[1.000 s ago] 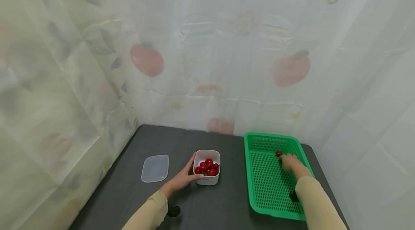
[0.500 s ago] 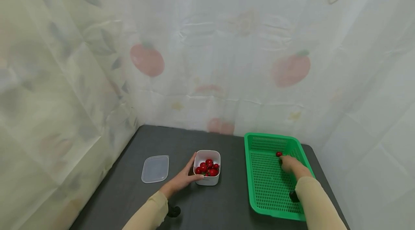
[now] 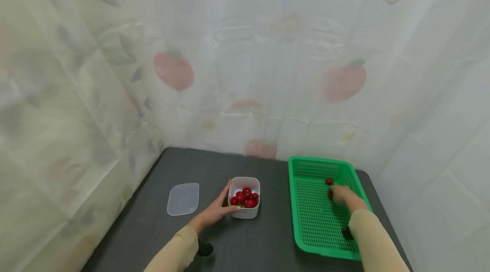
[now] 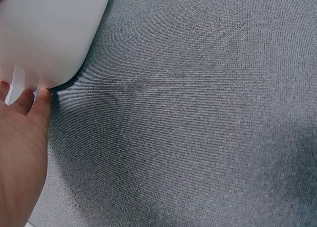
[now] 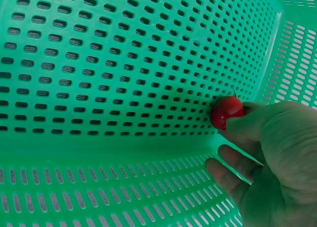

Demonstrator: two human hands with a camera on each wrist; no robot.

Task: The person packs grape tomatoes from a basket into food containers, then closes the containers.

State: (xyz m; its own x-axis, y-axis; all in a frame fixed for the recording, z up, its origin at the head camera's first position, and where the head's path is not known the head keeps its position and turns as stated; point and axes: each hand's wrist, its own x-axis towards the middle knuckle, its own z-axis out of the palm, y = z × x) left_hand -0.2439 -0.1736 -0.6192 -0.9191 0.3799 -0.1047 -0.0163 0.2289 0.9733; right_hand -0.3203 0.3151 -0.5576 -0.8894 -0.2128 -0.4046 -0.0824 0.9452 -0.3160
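Observation:
A square white container (image 3: 245, 213) holding several cherry tomatoes (image 3: 246, 197) stands on the dark table. My left hand (image 3: 216, 211) grips its left side, thumb at the near rim and fingers along the far side; the left wrist view shows fingertips against its white wall (image 4: 52, 33). Inside the green basket (image 3: 300, 244), my right hand (image 3: 343, 196) pinches a red cherry tomato (image 5: 228, 112) between thumb and forefinger, low by the perforated base, with the other fingers loosely bent. Just beyond those fingertips lies another tomato (image 3: 329, 181).
Left of the container, a translucent square lid (image 3: 183, 199) lies flat on the grey table (image 3: 275, 238). The basket's raised rim surrounds my right hand. Patterned curtains (image 3: 245, 72) hang behind the table and along both sides.
A tomato hidden earlier now shows at my right fingertips, and that hand's fingers have shifted slightly. My left hand and the container have stayed in place.

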